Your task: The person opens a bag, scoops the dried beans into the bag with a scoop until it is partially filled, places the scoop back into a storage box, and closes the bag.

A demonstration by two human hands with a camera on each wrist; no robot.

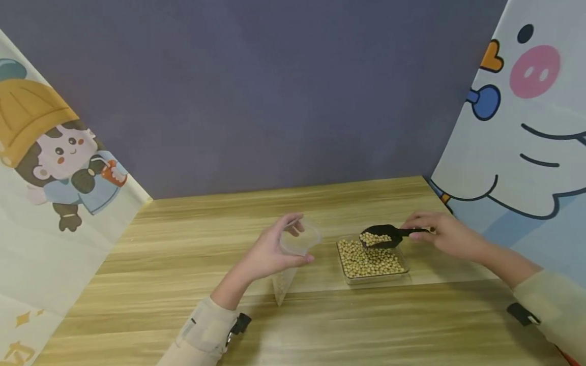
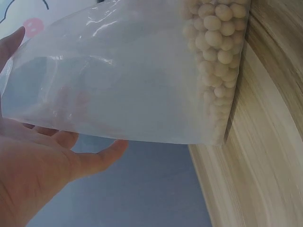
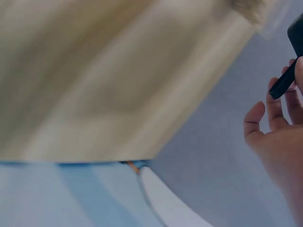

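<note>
My left hand [image 1: 270,251] holds a clear plastic bag [image 1: 285,279] by its spread mouth, thumb on the near side and fingers on the far side. In the left wrist view, soybeans [image 2: 215,52] fill the bottom of the bag, which stands close over the wood. My right hand [image 1: 441,235] grips a black scoop [image 1: 402,233] by its handle, seen also at the edge of the right wrist view. Soybeans [image 1: 374,238] lie in the scoop's bowl, which is over the back part of a clear rectangular container [image 1: 377,279] full of soybeans.
Under everything is a wood-grain tabletop [image 1: 183,264]. A grey-blue wall [image 1: 274,101] stands behind it, with cartoon-printed panels at the left [image 1: 27,244] and right [image 1: 526,168]. The container is to the right of the bag.
</note>
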